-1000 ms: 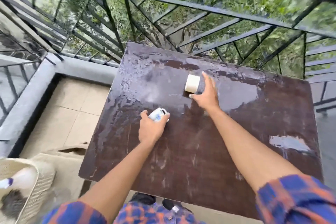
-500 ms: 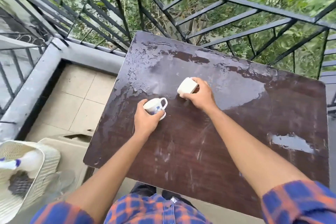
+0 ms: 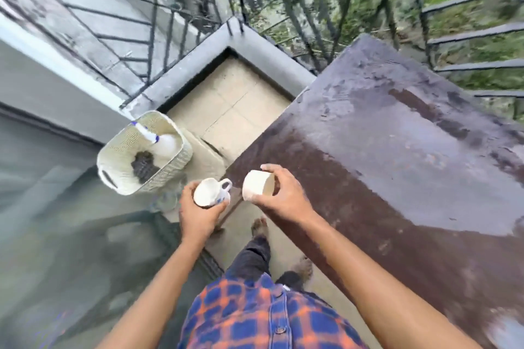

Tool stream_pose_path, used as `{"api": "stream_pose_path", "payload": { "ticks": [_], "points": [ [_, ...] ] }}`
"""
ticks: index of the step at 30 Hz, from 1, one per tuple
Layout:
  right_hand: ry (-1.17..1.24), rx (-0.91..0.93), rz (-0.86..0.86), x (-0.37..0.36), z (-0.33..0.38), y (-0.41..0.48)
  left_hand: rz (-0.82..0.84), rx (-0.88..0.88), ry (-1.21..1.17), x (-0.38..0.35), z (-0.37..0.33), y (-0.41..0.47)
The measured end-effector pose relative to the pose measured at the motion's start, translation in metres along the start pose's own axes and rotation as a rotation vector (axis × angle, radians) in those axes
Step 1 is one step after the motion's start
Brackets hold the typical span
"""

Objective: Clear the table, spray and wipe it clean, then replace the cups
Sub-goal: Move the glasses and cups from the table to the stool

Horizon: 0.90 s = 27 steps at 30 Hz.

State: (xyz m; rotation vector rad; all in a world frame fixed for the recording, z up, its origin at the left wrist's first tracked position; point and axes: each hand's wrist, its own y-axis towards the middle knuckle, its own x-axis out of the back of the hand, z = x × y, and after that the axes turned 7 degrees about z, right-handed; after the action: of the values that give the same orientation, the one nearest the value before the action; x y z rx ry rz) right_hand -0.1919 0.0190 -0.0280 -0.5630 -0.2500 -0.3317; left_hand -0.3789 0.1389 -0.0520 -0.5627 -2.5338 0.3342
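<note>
Holding a handled cup [image 3: 211, 193] in the left hand [image 3: 198, 214] and a plain cup [image 3: 257, 186] in the right hand [image 3: 285, 197], the person keeps both off the wet brown surface [image 3: 397, 156], near its left edge, with a basket [image 3: 119, 167] further left.

Dark brown table [image 3: 397, 178], apparently wet, nothing on it

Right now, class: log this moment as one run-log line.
left hand: holds handled cup | right hand: holds plain cup | table: wet, cleared | basket: spray bottle inside
</note>
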Motion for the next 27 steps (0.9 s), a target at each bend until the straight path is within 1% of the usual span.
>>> {"api": "stream_pose_path", "payload": {
  "ticks": [3,6,9,13,16,19,23,27],
  "points": [
    [-0.155,0.056,0.146,-0.039,0.024,0.013,-0.073,0.108,0.011,0.028,0.044,-0.011],
    [-0.316,0.074,0.250,-0.072,0.043,0.036,-0.110,0.200,-0.010,0.047,0.077,-0.007],
    [-0.474,0.033,0.305,-0.103,0.059,0.068,-0.154,0.287,-0.030,0.059,0.102,0.008],
    [-0.622,-0.026,0.374,-0.147,0.066,0.116,-0.155,0.437,-0.023,0.068,0.132,0.035],
    [-0.659,-0.100,0.399,-0.172,0.061,0.159,-0.148,0.496,-0.039,0.061,0.152,0.057],
    [-0.712,-0.133,0.386,-0.192,0.052,0.203,-0.150,0.505,-0.065,0.046,0.169,0.079],
    [-0.758,-0.139,0.353,-0.212,0.032,0.254,-0.232,0.512,-0.092,0.027,0.195,0.103],
    [-0.772,-0.139,0.333,-0.228,0.016,0.285,-0.328,0.502,-0.126,0.015,0.217,0.120]
  ]
}}
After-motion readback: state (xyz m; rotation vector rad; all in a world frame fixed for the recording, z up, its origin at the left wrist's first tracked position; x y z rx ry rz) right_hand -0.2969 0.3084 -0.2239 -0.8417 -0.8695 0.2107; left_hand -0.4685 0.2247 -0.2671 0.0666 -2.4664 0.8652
